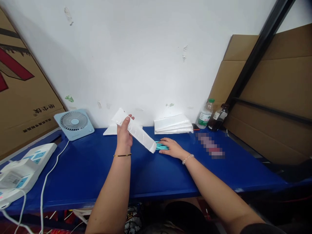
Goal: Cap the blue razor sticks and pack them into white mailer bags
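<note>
Left hand (124, 135) pinches white pouch (140, 133) near its top, raised over blue table (219, 175), low end dipping by teal strips (161, 147). Right hand (172, 148) lies flat, uncurled, on the strips. Pouch looks light, floppy and slick, best gripped at an edge. Pouch stack (173, 124) and bottles (205, 114) sit behind, fan (74, 123) left. Room lies toward the near edge.

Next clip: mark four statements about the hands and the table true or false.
1. The left hand holds a white pouch above the blue table. True.
2. The right hand grips a bottle. False: it rests on teal items on the table.
3. A small blue fan stands by the wall, left of both hands. True.
4. The stack of white pouches lies in front of the fan. False: it lies near a clear bottle, right of the hands.
</note>
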Available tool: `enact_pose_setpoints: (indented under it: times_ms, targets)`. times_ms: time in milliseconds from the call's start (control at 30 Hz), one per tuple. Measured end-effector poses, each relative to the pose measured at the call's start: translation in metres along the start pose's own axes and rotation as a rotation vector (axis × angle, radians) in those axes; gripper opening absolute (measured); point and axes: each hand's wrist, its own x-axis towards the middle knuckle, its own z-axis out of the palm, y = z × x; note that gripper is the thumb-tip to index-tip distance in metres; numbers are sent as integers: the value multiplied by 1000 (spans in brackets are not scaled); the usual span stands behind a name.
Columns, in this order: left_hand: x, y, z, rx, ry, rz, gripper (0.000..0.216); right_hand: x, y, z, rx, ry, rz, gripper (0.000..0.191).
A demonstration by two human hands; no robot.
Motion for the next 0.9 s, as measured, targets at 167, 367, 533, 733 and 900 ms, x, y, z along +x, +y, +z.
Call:
enact_pose_setpoints:
  times_ms: [167, 367, 533, 733, 900]
  targets:
    - [0, 45, 15, 143, -190, 130, 52, -1, 0, -2, 19, 3, 3, 56]
    - [4, 69, 8, 539, -353, 240, 62, -2, -3, -4, -14, -16, -13, 56]
    - [26, 28, -46, 1169, -385, 137, 81, -5, -6, -4, 79, -27, -64, 53]
    - [31, -7, -103, 1413, -428, -120, 88, -20, -24, -4, 198, -122, -138, 51]
    - [20, -19, -85, 1010, -545, -205, 35, -16, -16, -23, 288, 159, -58, 40]
